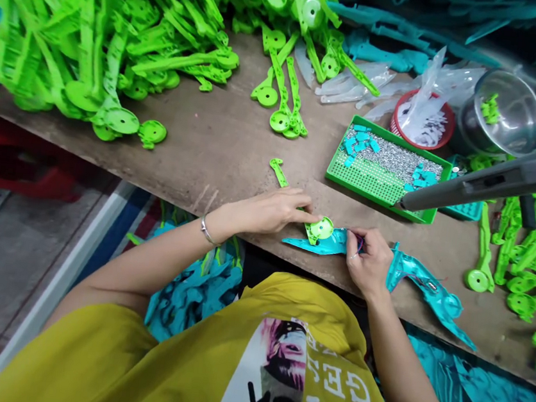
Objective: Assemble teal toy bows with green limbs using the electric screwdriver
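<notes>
A long teal plastic part [425,285] lies along the table's near edge. My right hand [369,259] is closed on its middle, with thin dark wires at the fingertips. My left hand [280,211] reaches over the part's left end, its fingers closed on a green part with a round cup [321,228], which rests on or just above the teal piece. Whether the two parts are joined cannot be made out. Just beyond my left hand lies a small green strip [278,172], partly hidden by the fingers.
Green parts [88,32] are piled at the left and more [532,257] at the right. A green tray [372,174] holds screws and teal pieces. Behind it stand a red basket [396,122] and a metal bowl [514,122]. A grey tool [488,181] juts in from the right.
</notes>
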`<state>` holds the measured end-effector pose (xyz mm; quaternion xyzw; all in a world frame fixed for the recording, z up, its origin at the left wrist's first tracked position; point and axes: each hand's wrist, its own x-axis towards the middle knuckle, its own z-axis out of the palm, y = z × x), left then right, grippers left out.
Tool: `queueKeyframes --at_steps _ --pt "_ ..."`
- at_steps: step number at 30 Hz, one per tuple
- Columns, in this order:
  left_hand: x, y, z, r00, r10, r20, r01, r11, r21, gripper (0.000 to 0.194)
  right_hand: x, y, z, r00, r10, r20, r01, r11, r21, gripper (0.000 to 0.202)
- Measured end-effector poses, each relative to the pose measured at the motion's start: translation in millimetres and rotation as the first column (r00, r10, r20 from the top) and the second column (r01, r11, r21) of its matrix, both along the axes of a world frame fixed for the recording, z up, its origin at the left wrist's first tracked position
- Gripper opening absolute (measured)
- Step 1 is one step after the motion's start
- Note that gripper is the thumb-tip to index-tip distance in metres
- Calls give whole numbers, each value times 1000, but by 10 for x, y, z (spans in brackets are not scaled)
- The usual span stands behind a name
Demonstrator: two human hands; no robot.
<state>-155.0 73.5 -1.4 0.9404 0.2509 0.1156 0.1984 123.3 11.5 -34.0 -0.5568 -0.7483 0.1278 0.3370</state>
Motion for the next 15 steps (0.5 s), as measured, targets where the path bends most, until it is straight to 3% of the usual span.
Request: queueKeyframes --at_steps 10,15 --pt "57 113 -34 996 -16 -83 21 998 58 51 3 0 -22 1000 -9 -1 9 1000 -10 12" --pt "44 22 8 995 -29 -92 35 997 68 45 0 -5 -12 1000 -7 -2 7 1000 3 12"
